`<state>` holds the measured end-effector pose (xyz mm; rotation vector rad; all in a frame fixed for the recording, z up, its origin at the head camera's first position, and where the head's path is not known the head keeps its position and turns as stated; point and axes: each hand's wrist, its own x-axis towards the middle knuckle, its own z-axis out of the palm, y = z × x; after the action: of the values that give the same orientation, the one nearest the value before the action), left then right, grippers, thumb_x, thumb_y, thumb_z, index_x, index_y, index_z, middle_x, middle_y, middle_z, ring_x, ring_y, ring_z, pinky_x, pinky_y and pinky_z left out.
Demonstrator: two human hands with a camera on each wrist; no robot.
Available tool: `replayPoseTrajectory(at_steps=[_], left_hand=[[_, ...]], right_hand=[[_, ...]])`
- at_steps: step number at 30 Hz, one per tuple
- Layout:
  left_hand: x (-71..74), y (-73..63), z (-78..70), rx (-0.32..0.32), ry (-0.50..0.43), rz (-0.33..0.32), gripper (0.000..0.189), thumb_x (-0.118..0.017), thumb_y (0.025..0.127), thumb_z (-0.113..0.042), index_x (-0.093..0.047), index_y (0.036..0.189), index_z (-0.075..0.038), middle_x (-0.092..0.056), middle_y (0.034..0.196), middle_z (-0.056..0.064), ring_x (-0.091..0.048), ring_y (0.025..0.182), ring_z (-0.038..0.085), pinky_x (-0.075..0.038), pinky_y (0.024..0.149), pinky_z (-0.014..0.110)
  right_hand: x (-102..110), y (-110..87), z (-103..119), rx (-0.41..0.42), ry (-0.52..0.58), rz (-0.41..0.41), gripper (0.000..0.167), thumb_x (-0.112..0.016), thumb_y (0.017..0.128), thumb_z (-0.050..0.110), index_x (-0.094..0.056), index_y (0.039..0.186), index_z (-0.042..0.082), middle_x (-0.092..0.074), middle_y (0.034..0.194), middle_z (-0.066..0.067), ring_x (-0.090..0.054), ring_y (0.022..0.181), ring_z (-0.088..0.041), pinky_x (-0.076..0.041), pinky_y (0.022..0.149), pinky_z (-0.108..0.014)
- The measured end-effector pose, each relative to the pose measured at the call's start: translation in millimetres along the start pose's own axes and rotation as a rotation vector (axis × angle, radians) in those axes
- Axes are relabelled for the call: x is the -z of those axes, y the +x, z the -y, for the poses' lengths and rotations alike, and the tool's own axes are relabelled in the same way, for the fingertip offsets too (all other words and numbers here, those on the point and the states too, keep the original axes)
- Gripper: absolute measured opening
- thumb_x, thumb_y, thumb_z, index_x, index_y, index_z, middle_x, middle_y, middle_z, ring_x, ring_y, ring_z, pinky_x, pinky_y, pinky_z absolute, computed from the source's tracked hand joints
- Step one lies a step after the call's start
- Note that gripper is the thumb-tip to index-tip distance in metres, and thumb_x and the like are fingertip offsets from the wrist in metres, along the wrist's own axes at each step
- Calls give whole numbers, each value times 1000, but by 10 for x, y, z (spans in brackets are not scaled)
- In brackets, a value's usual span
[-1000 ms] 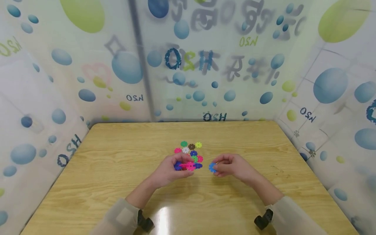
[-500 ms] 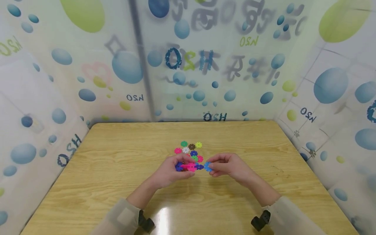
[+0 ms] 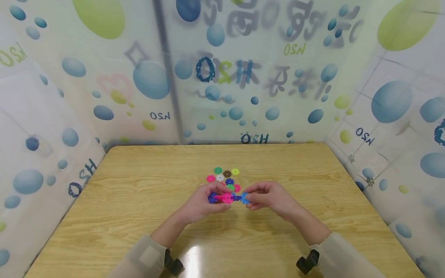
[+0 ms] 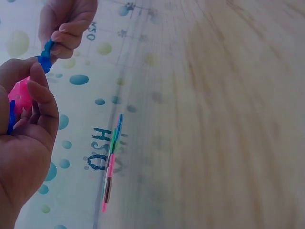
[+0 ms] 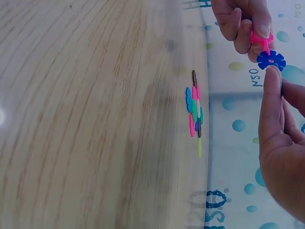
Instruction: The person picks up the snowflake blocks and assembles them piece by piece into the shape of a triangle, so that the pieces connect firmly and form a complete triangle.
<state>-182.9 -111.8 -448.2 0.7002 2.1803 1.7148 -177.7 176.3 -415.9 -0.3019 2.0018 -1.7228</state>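
My left hand [image 3: 205,200] grips a short chain of joined plastic snowflake discs, with a pink disc [image 3: 227,198] in the middle and dark blue ones at either side. Thumb and fingers of my right hand [image 3: 272,197] pinch a light blue snowflake disc [image 3: 245,198]. That disc sits right at the chain's right-hand dark blue disc [image 5: 271,61], edge to edge in the head view. In the left wrist view, the pink disc [image 4: 21,95] shows between the left fingers. My right fingertips partly cover the light blue disc.
Several loose snowflake discs lie on the wooden table [image 3: 139,185] just beyond the hands, among them a green disc [image 3: 218,170], a brown disc [image 3: 227,173], a yellow disc [image 3: 235,171] and a white disc [image 3: 219,177]. Patterned walls stand behind and beside the table.
My right hand has moved left, bringing the light blue disc from a gap away up to the chain's dark blue end. The left hand has stayed nearly still, holding the chain.
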Motion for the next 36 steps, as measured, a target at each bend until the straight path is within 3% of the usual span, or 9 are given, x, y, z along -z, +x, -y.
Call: replayPoseTrajectory(at_steps=[9,16,25,36], left_hand=[[-24,18,11,31,-38,44,39,-81,100,-14,-67,134,0,-76,102,5,-72,86,15,-63,74,25],[-31,36,22,67,-72,36,39,-81,101,-15,-68,136,-3,-79,99,5,-76,89,17,-65,82,27],[-41,29,-2,131,-220,29,41,-81,100,-7,-67,138,0,-76,118,13,-83,99,26,-70,93,40],[-58,43,-20,135,-273,62,44,-76,102,-3,-60,142,8,-72,123,17,-82,102,25,-69,95,43]], right_hand=[[-36,-1,-20,-9,42,-36,38,-76,105,15,-69,132,-11,-81,101,-6,-80,86,-15,-70,87,-35],[-61,11,-48,7,68,-55,34,-73,106,11,-69,129,-13,-79,99,-4,-80,86,-13,-70,84,-31],[-79,22,-17,10,67,-75,32,-74,106,13,-71,126,-11,-79,98,-5,-80,85,-14,-70,85,-32],[-97,5,-48,10,80,-105,29,-73,106,9,-70,125,-13,-79,97,-5,-79,84,-14,-70,83,-32]])
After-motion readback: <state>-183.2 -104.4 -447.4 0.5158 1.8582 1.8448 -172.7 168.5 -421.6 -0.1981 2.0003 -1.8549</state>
